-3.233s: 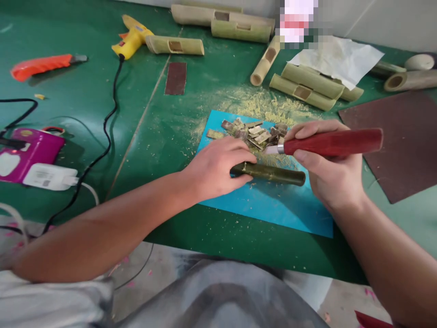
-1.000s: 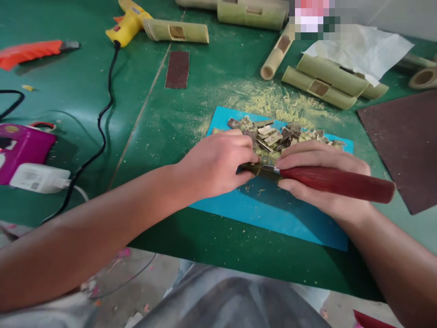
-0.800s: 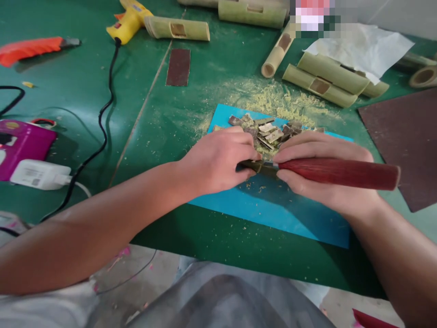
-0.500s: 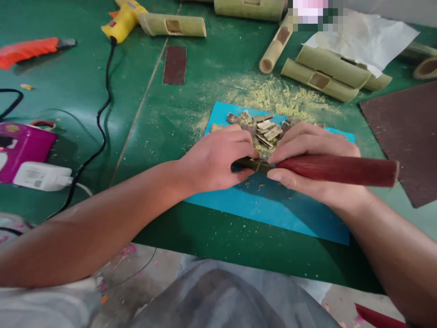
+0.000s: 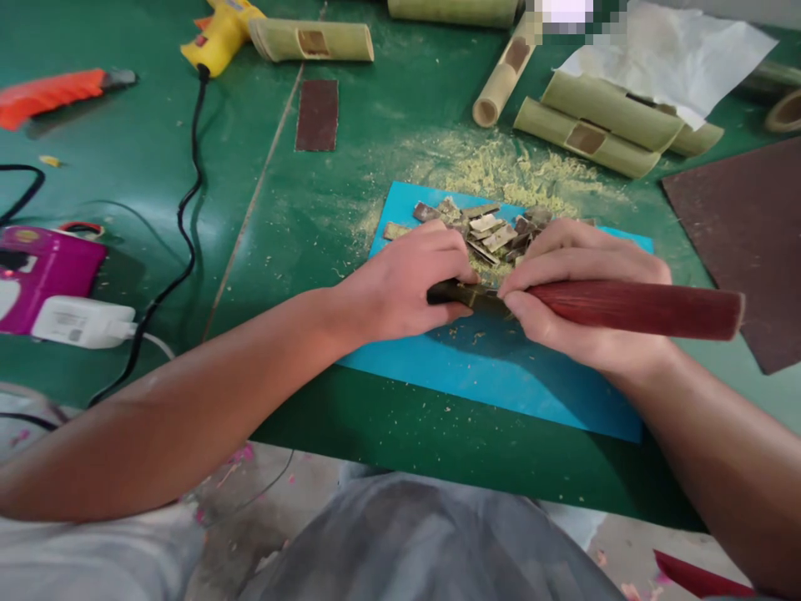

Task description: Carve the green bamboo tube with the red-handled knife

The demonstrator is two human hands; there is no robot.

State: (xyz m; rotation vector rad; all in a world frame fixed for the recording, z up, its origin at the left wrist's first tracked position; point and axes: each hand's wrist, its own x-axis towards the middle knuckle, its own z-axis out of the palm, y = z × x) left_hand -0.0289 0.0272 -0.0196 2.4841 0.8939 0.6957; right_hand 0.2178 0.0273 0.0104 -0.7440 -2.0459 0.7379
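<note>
My left hand is closed on a thin dark green bamboo stick and presses it onto a blue cutting mat. My right hand grips a carving knife by its long red handle. The blade is hidden between my fingers, against the stick. The two hands nearly touch. Just behind them on the mat lies a heap of small bamboo chips.
Pale shavings cover the green table behind the mat. Cut bamboo tubes lie at the back. A yellow glue gun, orange knife, sandpaper strip, brown sheet and purple box surround them.
My right hand has brought the knife down from above the stick onto it and slid left until it meets my left hand. The view has shifted slightly downward.
</note>
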